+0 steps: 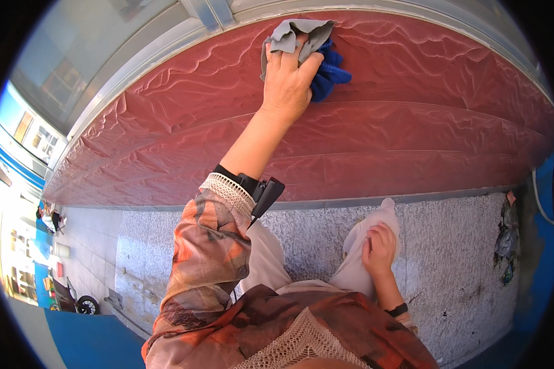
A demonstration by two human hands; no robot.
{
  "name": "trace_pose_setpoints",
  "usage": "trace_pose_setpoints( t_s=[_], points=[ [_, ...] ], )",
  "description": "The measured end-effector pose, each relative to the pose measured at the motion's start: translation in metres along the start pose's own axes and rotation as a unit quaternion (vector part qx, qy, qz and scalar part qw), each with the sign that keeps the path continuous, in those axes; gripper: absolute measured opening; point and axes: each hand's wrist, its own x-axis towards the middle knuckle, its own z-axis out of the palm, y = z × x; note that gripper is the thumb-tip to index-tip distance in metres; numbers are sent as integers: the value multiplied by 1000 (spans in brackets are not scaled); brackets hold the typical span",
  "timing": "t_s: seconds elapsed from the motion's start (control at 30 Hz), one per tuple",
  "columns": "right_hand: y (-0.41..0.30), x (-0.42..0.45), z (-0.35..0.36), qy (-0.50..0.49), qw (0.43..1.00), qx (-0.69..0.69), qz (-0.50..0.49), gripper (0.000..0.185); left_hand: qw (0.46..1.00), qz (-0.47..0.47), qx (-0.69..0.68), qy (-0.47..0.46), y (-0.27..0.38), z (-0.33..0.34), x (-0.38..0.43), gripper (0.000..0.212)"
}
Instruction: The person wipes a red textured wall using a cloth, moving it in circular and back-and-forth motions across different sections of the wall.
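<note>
My left hand (288,78) reaches up to the top of a dark red, stone-textured wall panel (397,83). Bunched in its fingers are a grey cloth (284,37) and a blue cloth (330,71), pressed against the panel just below the window frame. Part of the blue cloth is hidden behind the thumb and the grey cloth. My right hand (381,249) lies on my right leg in pale trousers (355,272), fingers loosely curled. No object shows in it, though the palm side is hidden.
Above the panel runs a metal window frame (134,57) with glass. Grey speckled paving (438,276) lies below. Dark litter (507,242) gathers by a blue surface (540,258) on the right. At far left are a wheel (88,305), a pale bucket (62,250) and a distant seated person (55,219).
</note>
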Motion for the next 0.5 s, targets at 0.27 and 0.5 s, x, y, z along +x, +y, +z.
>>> trace_pose_setpoints(
  t_s=[0.27, 0.5],
  points=[
    [1, 0, -1, 9, 1000, -6, 1, 18, 995, 38, -37, -80, 36, 31, -99, 33],
    [7, -3, 0, 18, 1000, 7, 6, 18, 991, -15, 15, -133, 37, 23, -73, 38]
  ],
)
